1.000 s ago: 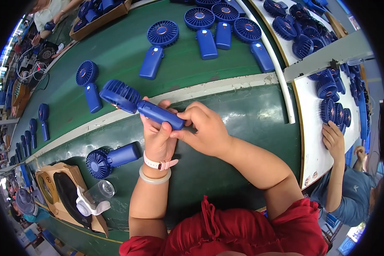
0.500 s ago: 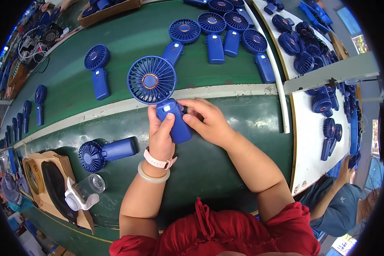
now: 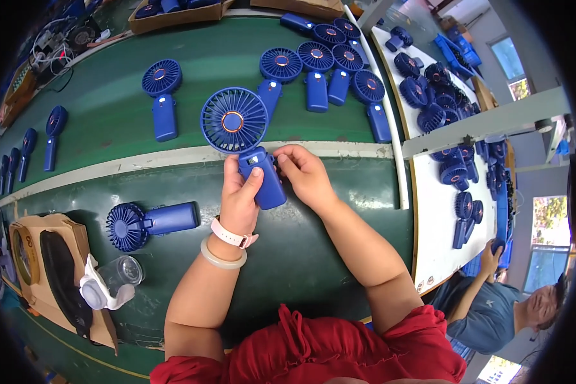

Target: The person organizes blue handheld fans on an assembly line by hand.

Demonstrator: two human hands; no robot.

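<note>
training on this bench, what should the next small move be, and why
Probably a light press by the right hand on the right side of the held blue fan: the left hand supports its handle, thumb across the front, and the right fingertips are at or close beside that edge, though contact is hard to tell.

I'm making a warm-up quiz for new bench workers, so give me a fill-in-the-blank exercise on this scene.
1. The left hand grips a blue fan by its ____.
2. The pale bracelet is worn on the person's ____ arm.
3. The person's sleeves are coloured ____.
4. Beyond the pale strip, other fans lie on a surface coloured ____.

Missing words: handle; left; red; green.
</note>
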